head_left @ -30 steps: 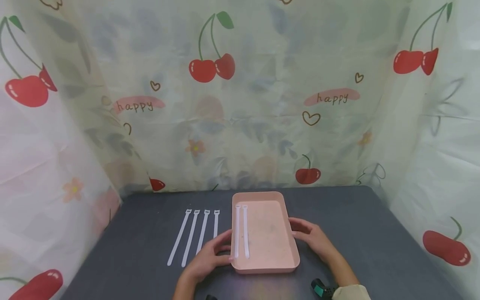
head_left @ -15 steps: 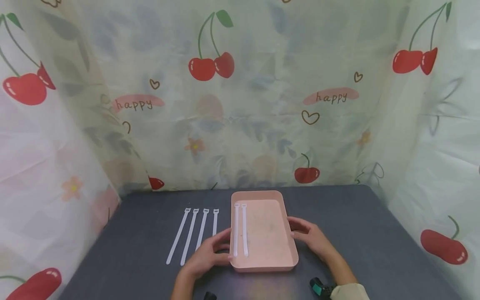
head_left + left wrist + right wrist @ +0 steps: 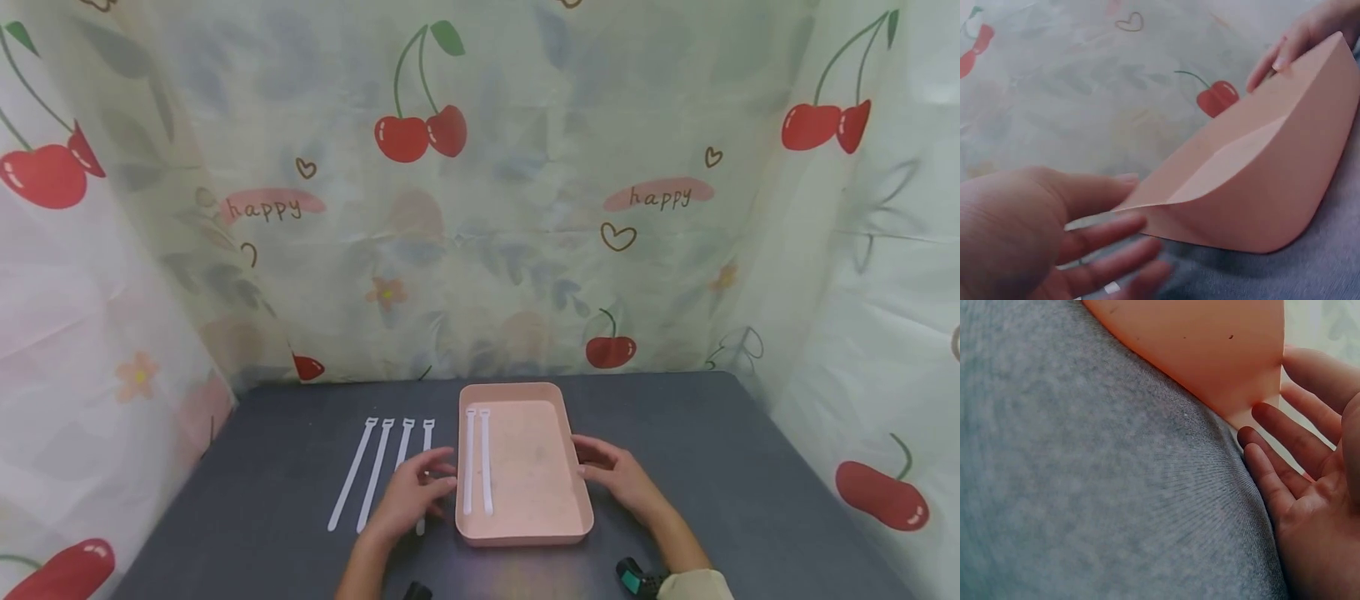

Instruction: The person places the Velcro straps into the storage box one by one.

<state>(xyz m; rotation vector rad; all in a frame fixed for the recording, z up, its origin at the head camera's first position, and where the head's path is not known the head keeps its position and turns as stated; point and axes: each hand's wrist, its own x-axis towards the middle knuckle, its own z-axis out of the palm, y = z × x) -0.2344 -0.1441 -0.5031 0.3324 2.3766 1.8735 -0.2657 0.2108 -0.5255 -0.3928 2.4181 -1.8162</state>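
Note:
A shallow pink tray [image 3: 525, 533] lies on the dark table, with two white cable ties [image 3: 487, 467] side by side along its left wall. Left of the tray are several more white cable ties [image 3: 352, 475], partly covered by my left hand [image 3: 408, 500]. That hand has its fingers spread beside the tray's left wall; the left wrist view cannot settle whether a fingertip still touches the rim [image 3: 1166, 204]. My right hand [image 3: 622, 479] rests its extended fingertips against the tray's right wall, as the right wrist view shows with the palm [image 3: 1329, 512] facing the tray.
A dark grey cloth-like surface [image 3: 712, 467] covers the table. Cherry-printed curtains [image 3: 510, 208] stand behind and at both sides. Black wrist devices [image 3: 637, 575] sit by the forearms.
My left hand has drawn slightly left and away from the tray's left wall, uncovering the lower end of a cable tie. My right hand stays at the right wall, and the tray keeps its place.

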